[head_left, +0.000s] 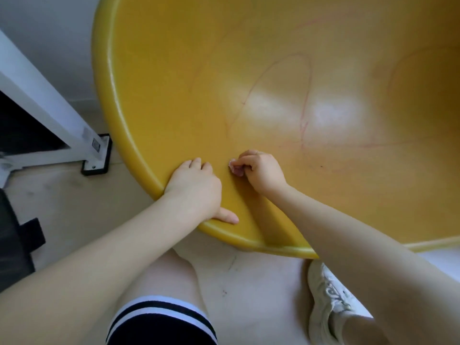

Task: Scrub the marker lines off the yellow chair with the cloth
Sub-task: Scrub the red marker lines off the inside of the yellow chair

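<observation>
White metal frame leg (49, 115) with black foot at 9 o'clock on the floor. Left hand (196, 188) lies flat on the near rim of the glossy yellow moulded plastic chair (174, 83), thumb along the edge. Right hand (258, 170), at 3 o'clock of the left, pinches a small pink-stained white cloth (235, 168) against the seat. Faint red marker lines (302, 130) at 1 o'clock from the cloth. White sneaker (326, 302) at 5 o'clock.

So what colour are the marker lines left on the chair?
Faint red-pink marker lines on the yellow chair, head view.
</observation>
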